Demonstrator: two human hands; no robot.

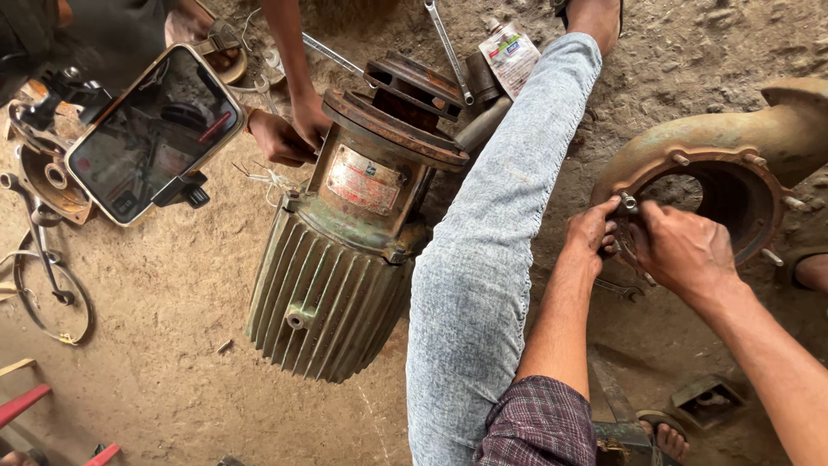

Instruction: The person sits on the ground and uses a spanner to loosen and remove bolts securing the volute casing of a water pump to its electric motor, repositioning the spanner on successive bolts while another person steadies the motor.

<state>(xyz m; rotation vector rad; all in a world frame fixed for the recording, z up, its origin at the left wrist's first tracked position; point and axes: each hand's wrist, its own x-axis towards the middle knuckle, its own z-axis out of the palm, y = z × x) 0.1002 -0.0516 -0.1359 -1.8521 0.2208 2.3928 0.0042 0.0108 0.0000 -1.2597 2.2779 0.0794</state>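
Note:
My left hand [592, 235] and my right hand [681, 250] meet at the lower left rim of a rusty round pump casing [749, 164] lying on the dirt floor. Their fingers pinch a small metal nut or stud [629, 202] on the flange. Other studs stick out around the rim. My leg in light grey jeans [492, 259] stretches out between the casing and a green finned electric motor [332, 285]. A spanner [619, 289] lies under my left wrist.
Another person's two hands [289, 129] rest on the motor's rusty flange end. A phone on a stand [155, 129] is at upper left. Spanners [448, 47], a small can [511, 56] and metal parts lie on the floor beyond.

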